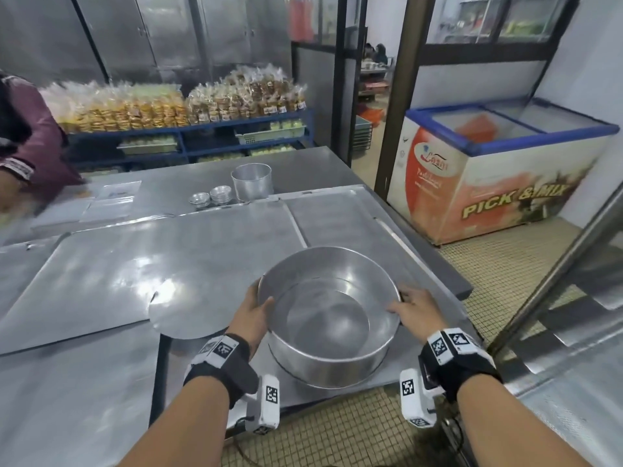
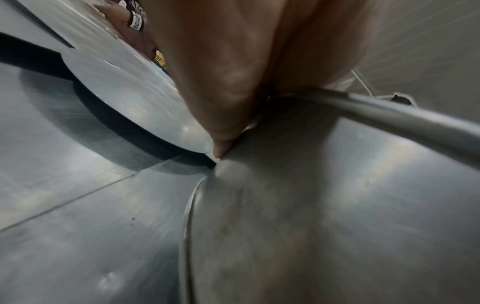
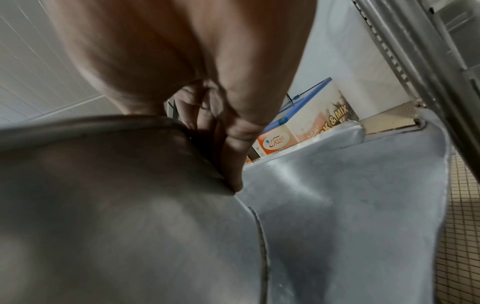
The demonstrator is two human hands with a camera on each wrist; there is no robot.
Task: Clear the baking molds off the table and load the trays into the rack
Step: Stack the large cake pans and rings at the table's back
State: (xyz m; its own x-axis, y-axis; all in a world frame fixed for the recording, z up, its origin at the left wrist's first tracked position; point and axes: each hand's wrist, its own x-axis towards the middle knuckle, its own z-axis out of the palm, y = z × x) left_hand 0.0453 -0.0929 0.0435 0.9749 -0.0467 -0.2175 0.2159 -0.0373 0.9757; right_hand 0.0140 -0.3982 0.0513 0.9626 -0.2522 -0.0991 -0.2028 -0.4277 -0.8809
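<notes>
You can read "PICK & MIX" in yellow letters along the front of the chest freezer (image 1: 499, 183), standing on the floor past the worktop's right edge. Its end panel carries a red logo, too blurred to spell. The right wrist view shows only "& MIX" (image 3: 337, 114).

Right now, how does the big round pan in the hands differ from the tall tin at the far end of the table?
The big round pan is wide and shallow; the tall tin is narrower and deeper. The pan is gripped by the left hand and right hand; the tin stands untouched. Both are empty, bare metal.
</notes>
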